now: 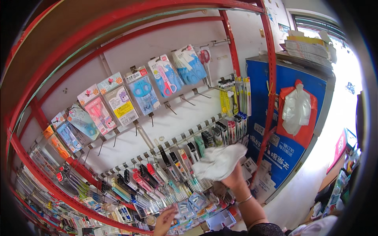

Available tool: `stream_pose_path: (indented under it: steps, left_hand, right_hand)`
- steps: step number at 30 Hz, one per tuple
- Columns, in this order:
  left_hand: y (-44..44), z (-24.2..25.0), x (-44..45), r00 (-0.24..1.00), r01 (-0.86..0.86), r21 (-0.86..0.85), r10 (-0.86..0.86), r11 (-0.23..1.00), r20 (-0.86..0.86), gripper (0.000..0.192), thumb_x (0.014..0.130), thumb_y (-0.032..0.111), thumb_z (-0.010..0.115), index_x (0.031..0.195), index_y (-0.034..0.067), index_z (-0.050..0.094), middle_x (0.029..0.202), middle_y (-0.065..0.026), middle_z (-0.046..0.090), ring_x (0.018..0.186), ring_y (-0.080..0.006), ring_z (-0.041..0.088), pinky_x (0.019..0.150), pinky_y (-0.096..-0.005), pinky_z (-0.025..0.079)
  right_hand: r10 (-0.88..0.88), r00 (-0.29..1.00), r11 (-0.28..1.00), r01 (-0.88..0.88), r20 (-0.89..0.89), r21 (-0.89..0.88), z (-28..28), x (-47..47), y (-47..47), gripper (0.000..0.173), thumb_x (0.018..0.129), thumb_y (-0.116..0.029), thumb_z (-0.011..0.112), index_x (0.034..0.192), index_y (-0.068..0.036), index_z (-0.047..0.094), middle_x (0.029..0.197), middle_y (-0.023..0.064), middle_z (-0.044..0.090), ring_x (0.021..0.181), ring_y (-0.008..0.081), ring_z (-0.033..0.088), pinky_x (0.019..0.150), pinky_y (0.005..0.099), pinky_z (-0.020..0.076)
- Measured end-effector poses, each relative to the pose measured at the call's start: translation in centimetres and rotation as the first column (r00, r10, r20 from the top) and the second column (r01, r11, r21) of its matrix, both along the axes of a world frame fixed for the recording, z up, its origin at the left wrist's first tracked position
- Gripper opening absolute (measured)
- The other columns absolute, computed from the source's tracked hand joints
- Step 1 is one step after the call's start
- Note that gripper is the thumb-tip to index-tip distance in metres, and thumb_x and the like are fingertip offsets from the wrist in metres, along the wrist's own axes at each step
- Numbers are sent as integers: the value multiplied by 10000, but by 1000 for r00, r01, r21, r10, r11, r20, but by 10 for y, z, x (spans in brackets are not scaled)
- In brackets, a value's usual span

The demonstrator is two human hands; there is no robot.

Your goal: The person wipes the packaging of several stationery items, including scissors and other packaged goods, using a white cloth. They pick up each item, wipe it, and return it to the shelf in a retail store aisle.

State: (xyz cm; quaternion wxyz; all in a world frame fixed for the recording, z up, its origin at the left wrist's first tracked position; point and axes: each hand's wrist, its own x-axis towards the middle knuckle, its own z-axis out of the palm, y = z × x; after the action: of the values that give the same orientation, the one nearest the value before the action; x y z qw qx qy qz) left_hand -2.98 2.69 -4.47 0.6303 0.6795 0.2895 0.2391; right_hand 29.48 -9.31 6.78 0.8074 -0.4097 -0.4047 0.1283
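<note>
A crumpled white cloth [220, 162] is bunched in my right hand [235, 178], in front of the lower row of hanging pens. A bracelet circles that wrist. My left hand [166, 219] is at the lower edge of the view, fingers loosely bent and apart, with nothing visible in it. Close to it lie small blue packets [186, 210] and a clear round container [150, 220]. Pens in sleeves [144, 180] hang from metal hooks in a long row behind both hands. Above them hang carded scissors, among them a blue pair [142, 88] and a pink pair [166, 81].
Red metal uprights [267, 88] and a curved front rail [73, 206] frame the display. Bare hooks [171, 108] jut out between the rows. A blue cabinet [257, 79] stands at the right, with plastic bags [296, 110] hung on it. A white open box [221, 219] lies below.
</note>
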Motion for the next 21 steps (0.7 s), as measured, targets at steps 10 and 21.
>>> stream_pose_path:
  steps: [10, 21]
  left_hand:
    - [29, -75, -73, 983, -176, -84, 170, 981, -70, 459, 969, 380, 551, 1260, 25, 567, 1251, -118, 591, 1099, -284, 597, 865, -410, 539]
    - [6, -103, -121, 899, -436, -304, 421, 847, -118, 393, 975, 297, 552, 1263, 30, 553, 1232, -109, 607, 1080, -255, 615, 859, -378, 528]
  right_hand:
    - [-187, 980, 910, 199, -68, 363, 105, 189, 64, 496, 950, -397, 545, 1314, -69, 470, 1255, 61, 549, 1161, 192, 531, 992, 356, 424]
    - [-16, 928, 985, 80, -373, 156, 163, 265, 171, 763, 938, -589, 470, 1390, 22, 411, 1334, 166, 502, 1175, 252, 540, 946, 360, 466]
